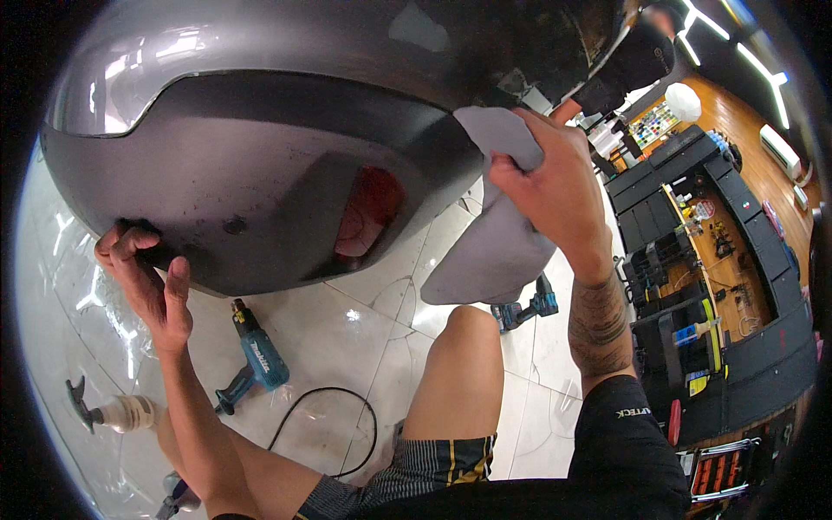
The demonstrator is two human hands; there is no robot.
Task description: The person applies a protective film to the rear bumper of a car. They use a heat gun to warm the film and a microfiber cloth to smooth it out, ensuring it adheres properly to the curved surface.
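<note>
Right fingers [539, 132] pinched on the grey cloth [485, 260], its top overlapping the corner of the dark bumper [260, 156] in my view; contact unclear. Left fingers [128, 245] bent, thumb well apart, at the bumper's lower left; can't tell if they press. Dark specks on the panel: if grit, rubbing could scratch it. Cloth's loose flap might brush the floor [390, 347], collecting dirt. Heat gun [260, 357] and looped cord [374, 425] near my legs: a careless shift could snag.
</note>
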